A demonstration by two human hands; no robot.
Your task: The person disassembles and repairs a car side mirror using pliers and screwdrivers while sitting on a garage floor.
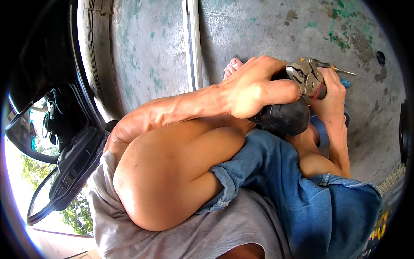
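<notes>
My left hand (263,88) is wrapped round a black rounded object (286,116), which looks like the body of a power tool; much of it is hidden by my fingers and wrist. Its thumb lies across the top, pointing right. Just beyond that thumb are metal locking pliers (307,75) with toothed jaws. Their grip end is closed in my right hand (331,95), right against the black object. I cannot tell whether the jaws bite on anything. Both hands are held together in front of my bent knees.
A screwdriver (340,70) lies on the stained concrete floor (267,30) past my right hand, near a small blue item (345,82). A dark round piece (380,58) sits further right. A pale metal strip (192,43) crosses the floor. At left stand a tire (99,52) and a vehicle mirror (32,129).
</notes>
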